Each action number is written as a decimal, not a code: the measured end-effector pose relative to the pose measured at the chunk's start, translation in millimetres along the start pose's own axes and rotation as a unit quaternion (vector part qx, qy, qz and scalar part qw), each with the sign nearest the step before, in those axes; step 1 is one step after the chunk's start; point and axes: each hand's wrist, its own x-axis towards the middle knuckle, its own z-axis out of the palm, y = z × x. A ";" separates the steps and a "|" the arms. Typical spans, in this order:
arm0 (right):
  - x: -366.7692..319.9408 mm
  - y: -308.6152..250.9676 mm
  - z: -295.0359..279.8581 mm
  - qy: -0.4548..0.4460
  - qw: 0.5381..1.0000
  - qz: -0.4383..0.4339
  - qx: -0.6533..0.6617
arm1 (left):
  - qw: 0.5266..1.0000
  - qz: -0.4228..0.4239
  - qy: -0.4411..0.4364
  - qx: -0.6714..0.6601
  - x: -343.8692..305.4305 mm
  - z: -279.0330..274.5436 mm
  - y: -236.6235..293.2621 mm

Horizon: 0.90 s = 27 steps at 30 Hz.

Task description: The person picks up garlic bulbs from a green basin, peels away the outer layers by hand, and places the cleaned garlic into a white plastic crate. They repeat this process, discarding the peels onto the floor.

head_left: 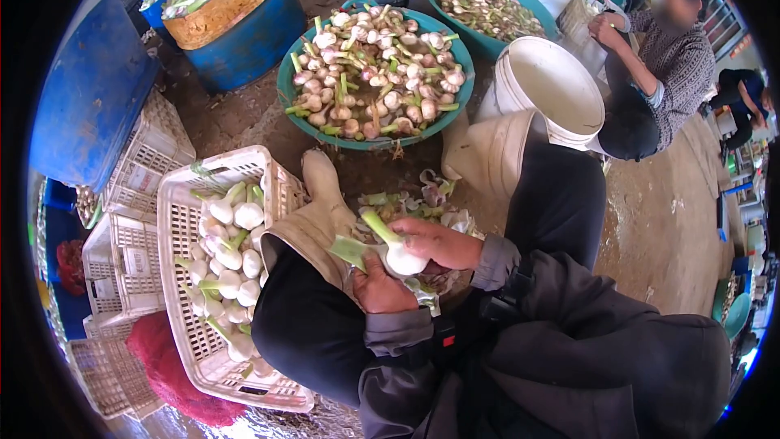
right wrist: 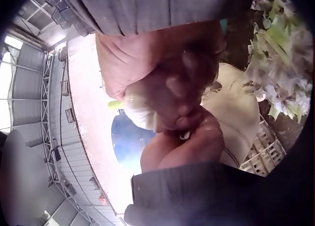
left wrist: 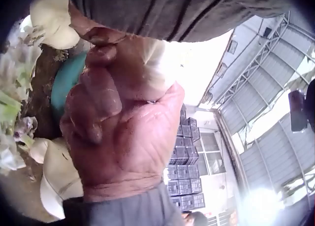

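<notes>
In the head view my right hand (head_left: 445, 245) grips a white garlic bulb (head_left: 405, 261), its green stem pointing up and left. Close against the bulb, my left hand (head_left: 385, 288) pinches a flat green strip of garlic peel (head_left: 348, 250) that sticks out past the thumb. Seen from the left wrist, that hand (left wrist: 123, 122) has curled fingers, with the pale bulb (left wrist: 156, 63) above. From the right wrist, fingers of the right hand (right wrist: 162, 68) wrap the bulb (right wrist: 139, 110) and partly hide it. Loose peelings (head_left: 443, 203) lie on the ground beyond the hands.
A white crate (head_left: 180, 219) of cleaned garlic stands at my left. Ahead is a green tub (head_left: 286, 85) of unpeeled bulbs, with a second tub (head_left: 532, 12) behind. A white bucket (head_left: 528, 97) stands right of it, near a seated person (head_left: 678, 57). My boots (head_left: 329, 187) flank the peelings.
</notes>
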 end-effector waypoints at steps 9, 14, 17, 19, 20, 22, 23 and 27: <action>0.4 -9.9 -1.3 0.047 0.980 0.066 0.185 | 0.996 0.008 -0.027 -0.086 -2.4 0.4 10.5; 0.0 -30.6 18.4 0.154 0.979 0.089 0.096 | 0.968 0.223 -0.048 0.109 -8.1 1.0 0.2; 11.7 -11.0 13.1 0.170 0.957 0.060 0.227 | 0.990 0.076 -0.009 0.122 -7.2 -7.3 0.9; 15.3 -7.0 4.0 0.132 0.905 0.022 0.403 | 0.995 -0.042 -0.071 -0.056 6.2 -27.0 -0.6; 12.4 -11.2 -4.9 0.094 0.878 -0.003 0.470 | 0.955 -0.109 -0.142 -0.236 15.7 -36.4 -1.5; 10.3 -16.3 -17.4 0.063 0.837 -0.052 0.541 | 0.930 -0.133 -0.073 -0.336 9.7 -23.8 8.9; 10.3 -17.3 -22.3 0.065 0.839 -0.056 0.538 | 0.929 -0.136 -0.077 -0.337 3.3 -14.2 12.9; 10.9 -22.6 -34.3 0.089 0.870 -0.101 0.475 | 0.994 0.021 -0.030 -0.102 -8.2 6.9 19.9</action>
